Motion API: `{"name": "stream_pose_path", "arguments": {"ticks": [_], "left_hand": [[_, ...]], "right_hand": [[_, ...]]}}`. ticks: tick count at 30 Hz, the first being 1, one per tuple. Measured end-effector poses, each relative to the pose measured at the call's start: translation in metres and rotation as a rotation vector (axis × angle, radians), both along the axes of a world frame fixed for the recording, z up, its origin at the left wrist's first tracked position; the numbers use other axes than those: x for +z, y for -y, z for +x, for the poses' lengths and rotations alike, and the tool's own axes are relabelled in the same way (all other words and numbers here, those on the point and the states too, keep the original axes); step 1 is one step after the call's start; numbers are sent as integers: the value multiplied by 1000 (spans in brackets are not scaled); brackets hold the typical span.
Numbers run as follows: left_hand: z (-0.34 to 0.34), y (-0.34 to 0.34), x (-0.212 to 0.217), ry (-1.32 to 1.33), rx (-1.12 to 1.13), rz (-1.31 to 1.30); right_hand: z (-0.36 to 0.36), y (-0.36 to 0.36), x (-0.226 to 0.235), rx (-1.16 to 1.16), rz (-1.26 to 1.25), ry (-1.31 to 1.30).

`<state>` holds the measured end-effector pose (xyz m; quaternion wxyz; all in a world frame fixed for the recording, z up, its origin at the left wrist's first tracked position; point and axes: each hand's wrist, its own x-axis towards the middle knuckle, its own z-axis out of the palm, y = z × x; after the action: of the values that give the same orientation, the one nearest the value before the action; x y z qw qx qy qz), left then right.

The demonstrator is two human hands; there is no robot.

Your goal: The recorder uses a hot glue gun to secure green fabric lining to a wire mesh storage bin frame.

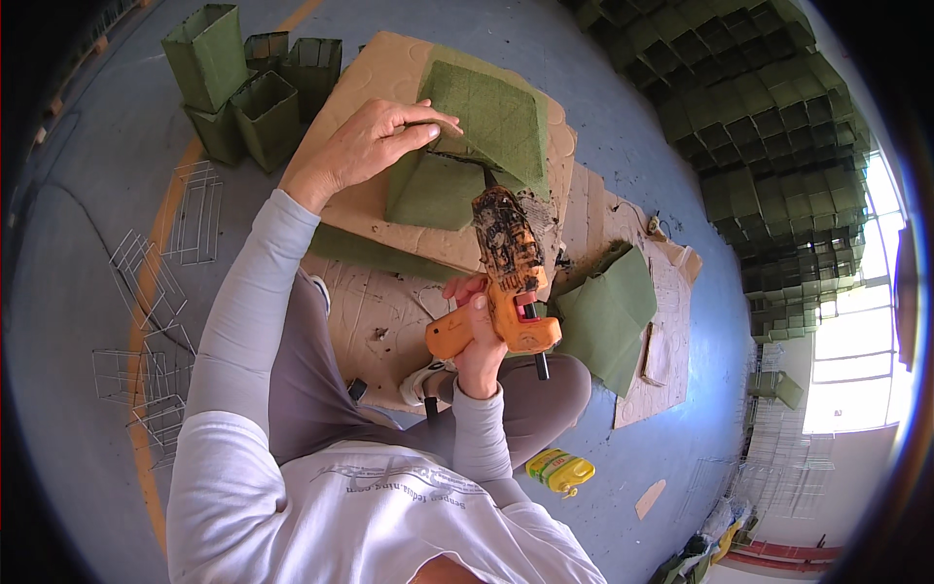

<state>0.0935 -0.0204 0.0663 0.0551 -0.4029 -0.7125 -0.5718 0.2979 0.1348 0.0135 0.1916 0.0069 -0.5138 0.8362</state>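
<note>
My right hand (479, 341) is wrapped round the handle of an orange hot glue gun (511, 263). Its front half is caked with black residue, and its dark nozzle points away from me at the seam of a green fabric piece. A black glue stick (542, 367) pokes out of the rear. My left hand (375, 146) has its fingers stretched out over the near-left edge of a textured green panel (486, 102); whether it presses on the fabric is hard to tell. Below that panel, a smoother green flap (438, 190) slopes toward me, with a dark gap between them.
A cardboard-topped surface (360, 200) carries the work. Green fabric boxes (207, 63) stand at the far left, wire frames (156, 282) lie below them. To the right are a folded green piece (613, 311), a yellow container (561, 472) and tall stacks of green boxes (778, 127).
</note>
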Motion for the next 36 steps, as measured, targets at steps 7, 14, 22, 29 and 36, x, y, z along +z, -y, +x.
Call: {"name": "stream_pose_path", "arguments": {"ticks": [7, 14, 22, 29, 36], "left_hand": [[-2, 3, -2, 12, 35, -64], [7, 4, 13, 198, 72, -250], [2, 2, 0, 80, 97, -147], [-1, 0, -5, 47, 86, -80], [6, -2, 3, 31, 147, -65]], "right_hand": [[2, -7, -4, -5, 10, 0], [4, -10, -7, -37, 7, 19], [3, -10, -5, -63, 0, 10], [4, -13, -2, -128, 10, 18], [5, -19, -1, -181, 59, 32]]}}
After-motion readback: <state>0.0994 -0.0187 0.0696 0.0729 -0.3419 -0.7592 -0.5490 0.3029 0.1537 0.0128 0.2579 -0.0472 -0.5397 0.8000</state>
